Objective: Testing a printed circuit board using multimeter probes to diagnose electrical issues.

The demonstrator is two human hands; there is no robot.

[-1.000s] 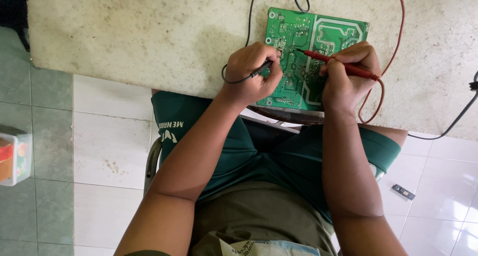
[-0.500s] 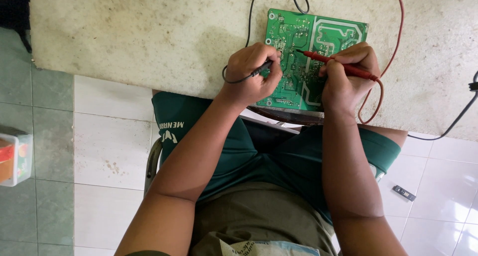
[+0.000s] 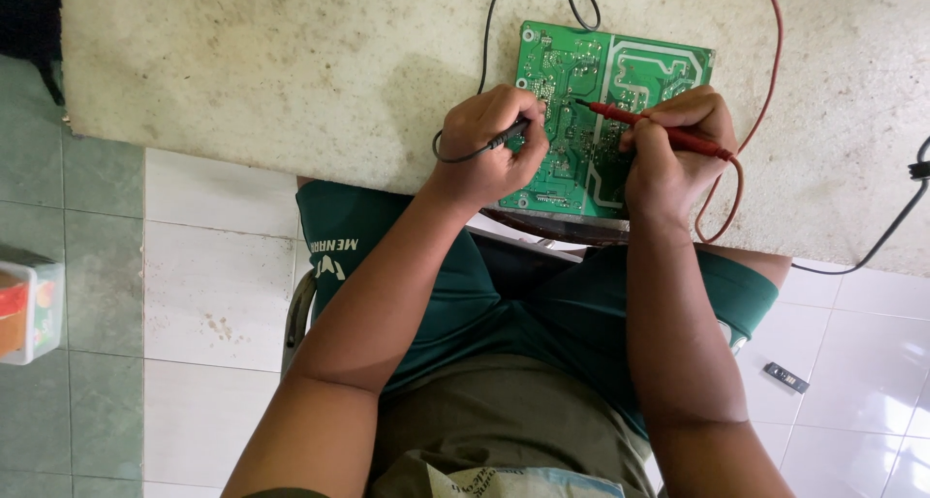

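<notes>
A pale, stained stone tabletop [image 3: 242,62] fills the upper part of the view, its edge running just above the seated person's lap. Flat on it, near that edge, lies a green circuit board [image 3: 620,81], solder side up so its traces can be reached. The right hand [image 3: 673,154] is curled around a red test probe [image 3: 659,130], held like a pen, tip angled down onto the board's middle. The left hand [image 3: 489,149] is pinched around a black test probe [image 3: 509,138] (mostly hidden by the fingers), its tip at the board's left part. Red and black leads loop away across the tabletop. A small dark component [image 3: 785,377] lies on the white floor tiles.
</notes>
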